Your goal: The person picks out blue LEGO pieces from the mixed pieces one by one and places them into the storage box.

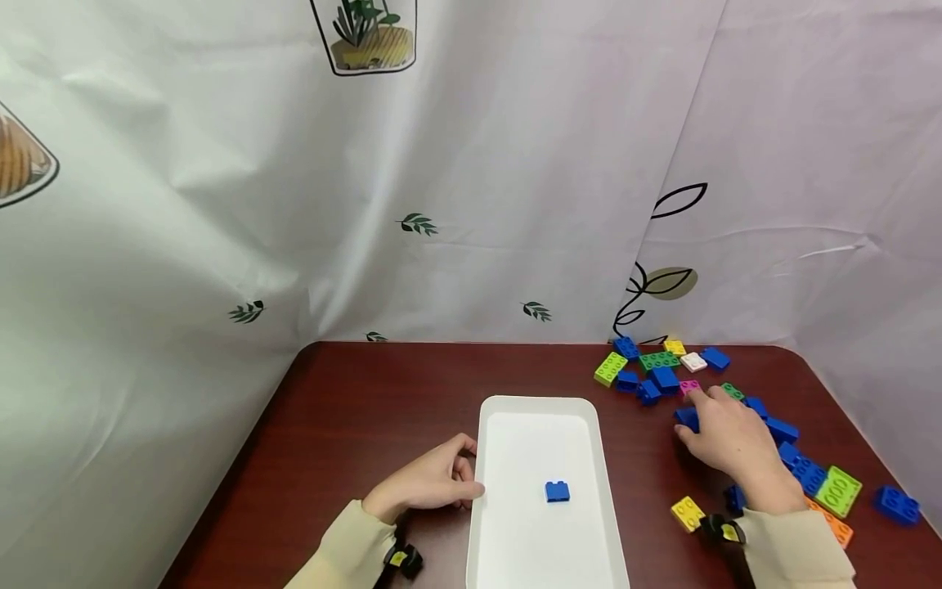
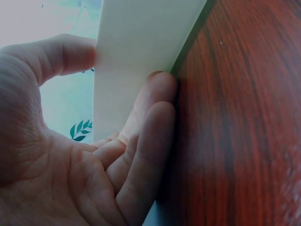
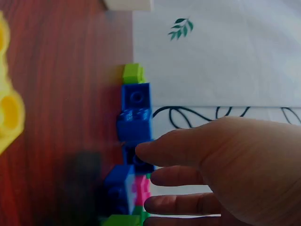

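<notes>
A white rectangular tray (image 1: pixel 526 442) lies on the dark red wooden table, with one small blue building brick (image 1: pixel 557 492) inside it. My left hand (image 1: pixel 430 478) holds the tray's left side, thumb at the rim and fingers against the outer wall (image 2: pixel 124 70). Over the scattered bricks at the right, my right hand (image 1: pixel 732 433) reaches out with extended, spread fingers. A pink brick (image 1: pixel 689 386) is by its fingertips, and a blue brick (image 1: pixel 688 419) lies beside its thumb. In the right wrist view nothing shows between the thumb and fingers; some bricks are hidden under the hand.
Several bricks, including a lime green one (image 1: pixel 611 369) and a white one (image 1: pixel 693 362), lie at the table's back right. A yellow brick (image 1: pixel 688 514) sits near the right wrist; orange (image 1: pixel 832 523) and lime ones lie beyond it. A patterned white curtain (image 1: pixel 471 164) hangs behind the table.
</notes>
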`<action>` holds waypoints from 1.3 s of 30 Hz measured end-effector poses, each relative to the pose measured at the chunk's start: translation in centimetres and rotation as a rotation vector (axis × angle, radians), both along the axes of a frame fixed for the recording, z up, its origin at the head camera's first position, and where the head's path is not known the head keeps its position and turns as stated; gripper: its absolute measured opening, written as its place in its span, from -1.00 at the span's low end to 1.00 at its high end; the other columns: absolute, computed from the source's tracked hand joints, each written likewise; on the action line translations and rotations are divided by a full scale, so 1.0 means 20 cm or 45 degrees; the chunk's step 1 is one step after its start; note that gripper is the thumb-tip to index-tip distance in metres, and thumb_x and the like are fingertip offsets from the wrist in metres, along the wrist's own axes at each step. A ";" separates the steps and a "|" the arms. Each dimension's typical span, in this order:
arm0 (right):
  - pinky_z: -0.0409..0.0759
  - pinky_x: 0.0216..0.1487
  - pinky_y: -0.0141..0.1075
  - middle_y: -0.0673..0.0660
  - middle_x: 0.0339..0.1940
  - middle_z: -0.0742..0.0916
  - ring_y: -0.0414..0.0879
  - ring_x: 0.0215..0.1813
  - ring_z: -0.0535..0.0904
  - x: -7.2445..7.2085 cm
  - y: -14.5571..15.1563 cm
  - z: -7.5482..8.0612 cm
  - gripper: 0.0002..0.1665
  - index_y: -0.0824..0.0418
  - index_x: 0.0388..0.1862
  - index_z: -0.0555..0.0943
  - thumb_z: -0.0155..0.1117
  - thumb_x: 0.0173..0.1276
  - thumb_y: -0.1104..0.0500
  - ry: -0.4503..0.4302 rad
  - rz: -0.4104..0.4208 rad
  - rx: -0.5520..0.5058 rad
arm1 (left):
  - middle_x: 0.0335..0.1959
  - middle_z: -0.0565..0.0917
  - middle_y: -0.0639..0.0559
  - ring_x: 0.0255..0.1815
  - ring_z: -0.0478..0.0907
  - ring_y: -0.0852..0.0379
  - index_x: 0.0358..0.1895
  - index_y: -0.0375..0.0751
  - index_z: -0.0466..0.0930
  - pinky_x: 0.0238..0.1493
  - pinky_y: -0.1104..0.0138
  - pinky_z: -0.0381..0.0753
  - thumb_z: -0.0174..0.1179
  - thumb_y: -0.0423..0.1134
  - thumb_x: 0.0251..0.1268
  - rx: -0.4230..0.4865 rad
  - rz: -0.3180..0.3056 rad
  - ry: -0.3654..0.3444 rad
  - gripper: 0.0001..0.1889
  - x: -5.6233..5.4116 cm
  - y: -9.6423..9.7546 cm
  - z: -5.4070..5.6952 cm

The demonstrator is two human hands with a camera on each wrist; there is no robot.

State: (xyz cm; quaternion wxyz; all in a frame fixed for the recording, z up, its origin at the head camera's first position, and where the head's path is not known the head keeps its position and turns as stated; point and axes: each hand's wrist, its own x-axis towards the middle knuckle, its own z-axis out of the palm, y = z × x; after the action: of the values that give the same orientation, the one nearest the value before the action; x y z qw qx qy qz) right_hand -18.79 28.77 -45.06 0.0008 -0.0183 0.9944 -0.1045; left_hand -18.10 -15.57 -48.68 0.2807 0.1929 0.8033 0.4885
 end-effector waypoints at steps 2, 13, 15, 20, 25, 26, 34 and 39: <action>0.60 -0.05 0.35 0.56 0.01 0.60 0.41 -0.08 0.59 -0.01 0.01 -0.01 -0.25 0.52 0.19 0.54 0.55 0.20 0.04 -0.019 -0.010 0.008 | -0.51 0.61 0.04 -0.54 0.61 0.14 0.21 -0.30 0.33 -0.41 0.39 0.58 0.33 -0.25 0.24 0.001 0.004 0.001 -0.47 0.00 0.00 0.00; 0.63 -0.12 0.28 0.48 -0.12 0.63 0.31 -0.22 0.59 -0.02 0.00 -0.08 -0.49 0.43 0.01 0.59 0.54 0.19 0.17 0.032 -0.051 -0.019 | -0.51 0.62 0.04 -0.53 0.61 0.15 0.21 -0.29 0.33 -0.40 0.40 0.56 0.34 -0.24 0.24 -0.006 -0.003 0.009 -0.47 0.00 0.00 0.01; 0.64 -0.15 0.26 0.46 -0.17 0.63 0.27 -0.27 0.59 -0.02 -0.01 -0.09 -0.52 0.42 -0.04 0.58 0.54 0.19 0.18 0.063 -0.069 -0.025 | -0.51 0.61 0.05 -0.53 0.61 0.15 0.21 -0.30 0.33 -0.40 0.40 0.56 0.33 -0.24 0.24 -0.003 -0.004 0.008 -0.47 -0.01 0.00 0.01; 0.66 -0.16 0.27 0.46 -0.21 0.61 0.27 -0.30 0.59 -0.03 -0.02 -0.12 -0.56 0.43 -0.07 0.53 0.52 0.20 0.24 0.096 -0.113 -0.065 | -0.51 0.61 0.06 -0.54 0.60 0.17 0.20 -0.30 0.34 -0.41 0.41 0.56 0.33 -0.25 0.25 -0.003 -0.005 0.015 -0.48 0.00 0.00 0.00; 0.65 -0.13 0.28 0.47 -0.20 0.61 0.29 -0.27 0.59 -0.02 -0.03 -0.12 -0.57 0.41 -0.08 0.53 0.52 0.19 0.26 0.083 -0.130 -0.083 | -0.52 0.60 0.06 -0.55 0.59 0.18 0.20 -0.30 0.34 -0.42 0.41 0.56 0.33 -0.26 0.26 -0.001 -0.006 0.010 -0.49 0.00 0.00 -0.01; 0.65 -0.13 0.28 0.46 -0.20 0.61 0.29 -0.26 0.59 -0.02 -0.04 -0.12 -0.58 0.40 -0.08 0.53 0.52 0.19 0.26 0.083 -0.127 -0.083 | -0.52 0.60 0.06 -0.55 0.59 0.18 0.20 -0.30 0.34 -0.42 0.41 0.56 0.33 -0.26 0.26 -0.001 -0.007 0.007 -0.49 0.00 0.00 -0.01; 0.64 -0.12 0.27 0.43 -0.13 0.65 0.26 -0.23 0.61 0.01 -0.09 -0.06 -0.58 0.37 -0.07 0.57 0.54 0.18 0.24 0.210 -0.053 -0.128 | -0.52 0.61 0.06 -0.54 0.59 0.17 0.20 -0.30 0.34 -0.41 0.41 0.56 0.33 -0.26 0.26 0.004 -0.015 0.002 -0.48 0.00 0.01 0.00; 0.68 -0.10 0.22 0.33 -0.09 0.70 0.17 -0.20 0.65 0.02 -0.20 -0.03 -0.61 0.28 -0.04 0.63 0.55 0.20 0.20 0.271 0.061 -0.194 | -0.52 0.61 0.05 -0.54 0.60 0.17 0.18 -0.32 0.33 -0.40 0.41 0.56 0.34 -0.27 0.24 0.012 -0.010 -0.009 -0.48 0.00 0.00 0.01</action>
State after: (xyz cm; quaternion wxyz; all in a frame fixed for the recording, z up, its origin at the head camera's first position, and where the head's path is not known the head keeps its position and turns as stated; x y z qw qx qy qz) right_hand -18.39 24.73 -45.61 -0.1036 -0.0529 0.9773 -0.1770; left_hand -18.12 -15.52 -48.53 0.2846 0.1956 0.7992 0.4920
